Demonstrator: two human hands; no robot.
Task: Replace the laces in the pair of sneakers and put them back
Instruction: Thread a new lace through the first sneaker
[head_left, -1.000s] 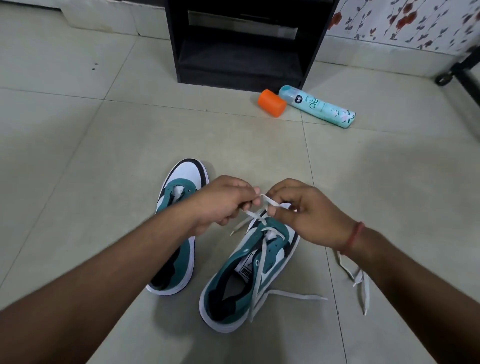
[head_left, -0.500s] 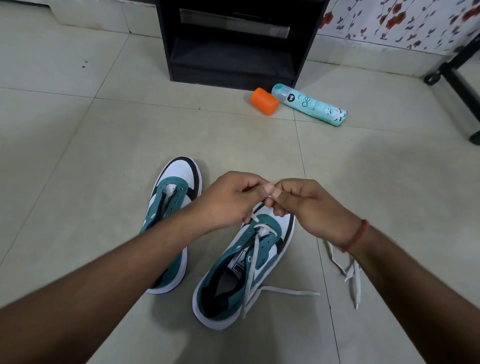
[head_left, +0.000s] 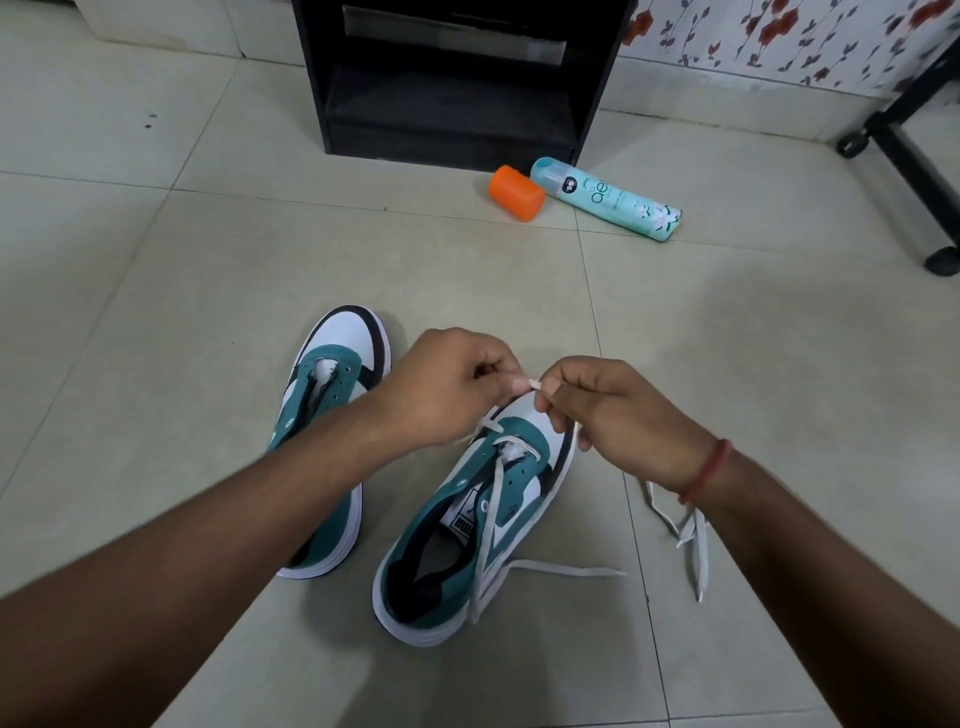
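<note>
Two teal, white and black sneakers stand on the tiled floor. The left sneaker has bare eyelets and no lace. The right sneaker carries a white lace through its front eyelets, with loose ends trailing off its right side. Above its toe, my left hand and my right hand meet fingertip to fingertip, both pinching the same lace end. A second white lace lies loose on the floor, partly hidden under my right wrist.
A black open shelf unit stands against the far wall. In front of it lie an orange cap and a mint spray can. A black frame with a caster sits at the right.
My hands have come together above the right sneaker's toe and risen slightly, drawing the lace end up. The camera has drifted, so the scene sits a little lower left.
</note>
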